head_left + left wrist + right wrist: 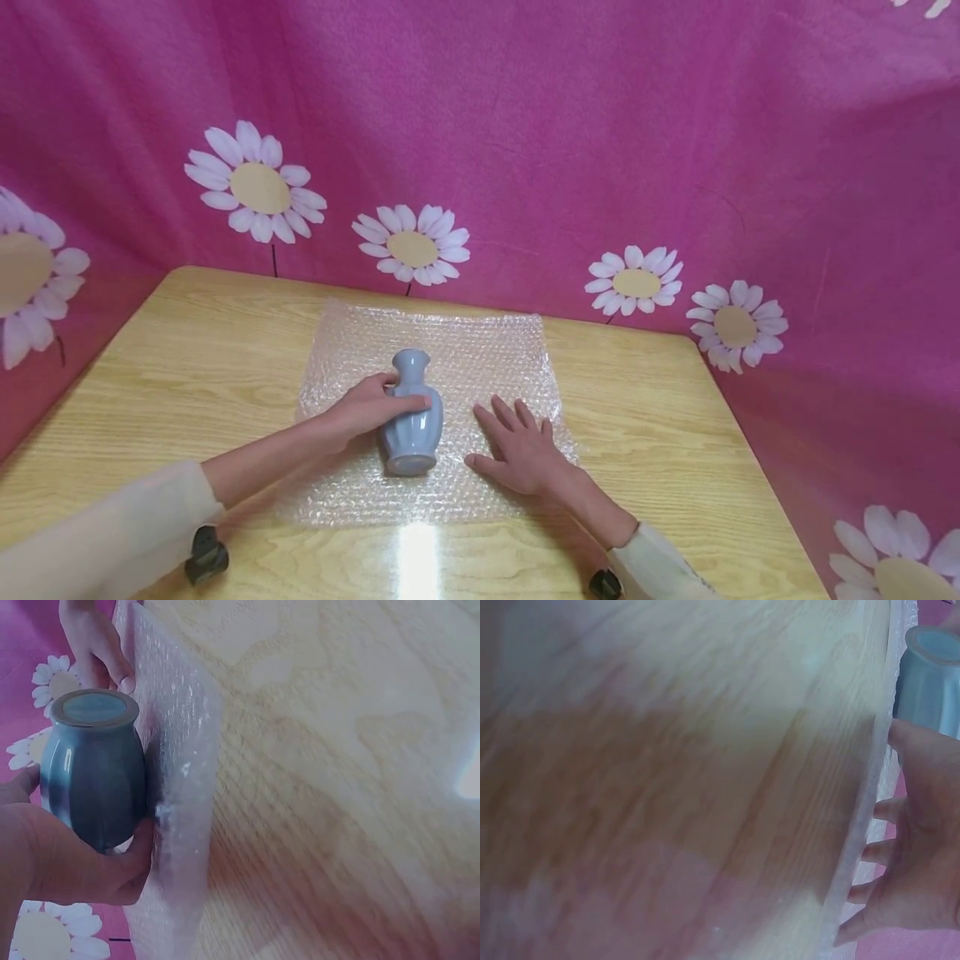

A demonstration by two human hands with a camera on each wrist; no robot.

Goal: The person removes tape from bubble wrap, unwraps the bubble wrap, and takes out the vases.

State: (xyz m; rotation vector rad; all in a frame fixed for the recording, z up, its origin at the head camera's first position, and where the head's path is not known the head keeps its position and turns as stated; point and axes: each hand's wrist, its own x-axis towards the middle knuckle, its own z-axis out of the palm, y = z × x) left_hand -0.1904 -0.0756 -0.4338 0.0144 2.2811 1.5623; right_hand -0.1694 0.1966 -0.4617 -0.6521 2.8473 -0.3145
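A glossy blue-grey vase (pixel 415 429) with a narrow neck and flared mouth lies on its side on a sheet of bubble wrap (pixel 480 350), its mouth pointing to the far side. My left hand (pixel 375 406) grips the vase around its upper body, the thumb across the top. The left wrist view shows the vase's round base (pixel 94 709) facing the camera, with fingers on both sides of the body. To the right of the vase, my right hand (pixel 521 454) rests on the bubble wrap with fingers spread. In the right wrist view its fingertips (pixel 877 851) touch the sheet.
The wooden table (pixel 187 358) carries the bubble wrap near its middle. Behind and at both sides hangs a magenta cloth (pixel 525 150) printed with white daisies. Light reflects off the table's near part.
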